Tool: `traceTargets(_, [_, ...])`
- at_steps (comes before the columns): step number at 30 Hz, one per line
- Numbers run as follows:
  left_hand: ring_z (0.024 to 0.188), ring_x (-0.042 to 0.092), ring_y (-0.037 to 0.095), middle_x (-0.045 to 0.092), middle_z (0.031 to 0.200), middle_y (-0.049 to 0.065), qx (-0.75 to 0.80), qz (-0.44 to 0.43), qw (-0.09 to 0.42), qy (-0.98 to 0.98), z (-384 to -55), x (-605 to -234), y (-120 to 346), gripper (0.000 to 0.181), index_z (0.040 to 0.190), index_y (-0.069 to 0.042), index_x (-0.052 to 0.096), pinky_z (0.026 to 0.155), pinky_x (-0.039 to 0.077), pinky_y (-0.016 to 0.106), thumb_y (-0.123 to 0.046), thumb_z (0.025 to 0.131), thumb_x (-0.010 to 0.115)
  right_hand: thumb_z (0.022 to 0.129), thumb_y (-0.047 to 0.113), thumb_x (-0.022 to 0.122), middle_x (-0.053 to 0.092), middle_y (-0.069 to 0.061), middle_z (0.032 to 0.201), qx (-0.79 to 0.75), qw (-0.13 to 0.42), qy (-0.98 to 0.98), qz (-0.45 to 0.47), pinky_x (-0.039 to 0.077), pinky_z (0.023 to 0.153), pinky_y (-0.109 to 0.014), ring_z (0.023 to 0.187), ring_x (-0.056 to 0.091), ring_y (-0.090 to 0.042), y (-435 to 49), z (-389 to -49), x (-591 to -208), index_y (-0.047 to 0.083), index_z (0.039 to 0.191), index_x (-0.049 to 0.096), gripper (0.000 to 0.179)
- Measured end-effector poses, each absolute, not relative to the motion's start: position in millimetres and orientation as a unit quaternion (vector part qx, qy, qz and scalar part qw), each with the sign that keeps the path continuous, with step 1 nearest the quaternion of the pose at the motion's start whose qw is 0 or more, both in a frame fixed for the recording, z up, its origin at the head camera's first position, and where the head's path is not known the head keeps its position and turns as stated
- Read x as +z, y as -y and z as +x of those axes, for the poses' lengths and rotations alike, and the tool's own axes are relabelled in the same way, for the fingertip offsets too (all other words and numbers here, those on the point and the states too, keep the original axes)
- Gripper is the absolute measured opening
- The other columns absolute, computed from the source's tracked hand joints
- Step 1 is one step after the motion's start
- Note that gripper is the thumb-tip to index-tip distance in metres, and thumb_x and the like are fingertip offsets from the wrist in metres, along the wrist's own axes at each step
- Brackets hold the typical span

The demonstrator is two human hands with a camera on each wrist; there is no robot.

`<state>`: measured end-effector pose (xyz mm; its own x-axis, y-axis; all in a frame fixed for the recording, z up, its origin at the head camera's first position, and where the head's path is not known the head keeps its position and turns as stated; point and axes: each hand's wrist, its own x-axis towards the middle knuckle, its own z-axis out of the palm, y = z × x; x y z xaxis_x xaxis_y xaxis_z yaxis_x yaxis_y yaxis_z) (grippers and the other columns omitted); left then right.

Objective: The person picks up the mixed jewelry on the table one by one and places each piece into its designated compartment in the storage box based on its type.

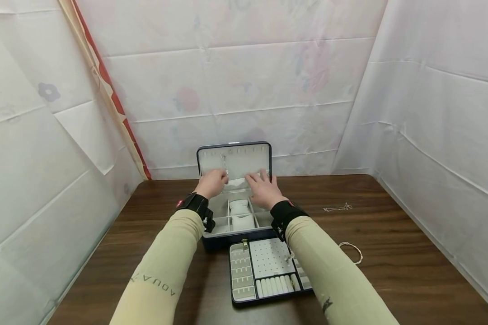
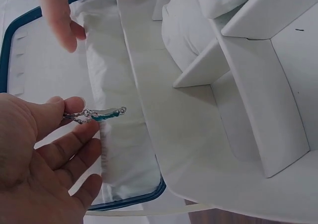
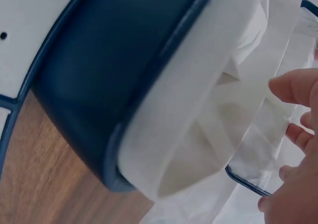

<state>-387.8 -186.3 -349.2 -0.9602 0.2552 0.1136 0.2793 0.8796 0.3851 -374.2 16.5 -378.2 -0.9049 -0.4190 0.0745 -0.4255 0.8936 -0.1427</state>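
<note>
Navy-rimmed tray [image 1: 270,259] before open box [image 1: 221,242]

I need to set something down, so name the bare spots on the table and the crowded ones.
Bare: the table left of the box and left sleeve; also right of the chain, toward the white cloth. Crowded: the middle, where the tray lies before the box, with left hand and right hand near its lid.

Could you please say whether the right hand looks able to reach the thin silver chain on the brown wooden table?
Probably yes: the right hand appears empty, and the silver chain lies uncovered; only the edge of the dark-blue rectangular box seems between them.
</note>
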Motion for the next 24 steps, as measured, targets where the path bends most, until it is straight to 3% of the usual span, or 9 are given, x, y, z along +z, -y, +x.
traceTargets(4, [0.084,0.055,0.024,0.071,0.114,0.015,-0.201,-0.142,0.019,0.969,-390.7,-349.7,184.5,0.026,0.108,-0.003,0.068,0.075,0.046,0.039,-0.014,0.109,0.044,0.102,0.023,0.065,0.028,-0.006,0.167,0.057,0.012,0.974,0.217,0.007,0.123,-0.065,0.158,0.008,-0.033,-16.6,-375.2,-377.4,0.019,0.163,0.026,0.073])
traceTargets(9, [0.086,0.056,0.024,0.071,0.118,0.014,-0.197,-0.139,0.009,0.971,-394.4,-350.3,184.0,0.027,0.111,-0.004,0.068,0.075,0.046,0.038,-0.016,0.110,0.044,0.103,0.026,0.062,0.030,-0.006,0.165,0.038,0.008,0.975,0.219,0.006,0.123,-0.066,0.158,0.010,-0.032,-16.2,-376.0,-379.2,0.018,0.162,0.028,0.069])
traceTargets(19, [0.083,0.054,0.023,0.070,0.112,0.013,-0.197,-0.136,-0.003,0.971,-396.0,-349.0,182.8,0.028,0.113,-0.004,0.069,0.072,0.045,0.036,-0.018,0.110,0.045,0.106,0.021,0.051,0.025,-0.011,0.165,0.008,-0.012,0.976,0.215,0.003,0.123,-0.065,0.157,0.005,-0.038,-12.7,-374.1,-380.2,0.014,0.161,0.030,0.059])
traceTargets(24, [0.084,0.055,0.024,0.070,0.112,0.013,-0.197,-0.133,-0.008,0.971,-396.7,-349.1,183.1,0.029,0.115,-0.003,0.068,0.074,0.045,0.037,-0.019,0.110,0.045,0.105,0.020,0.052,0.027,-0.008,0.166,0.009,-0.017,0.979,0.204,0.000,0.123,-0.064,0.156,0.005,-0.042,-11.5,-377.7,-381.2,0.016,0.160,0.034,0.058])
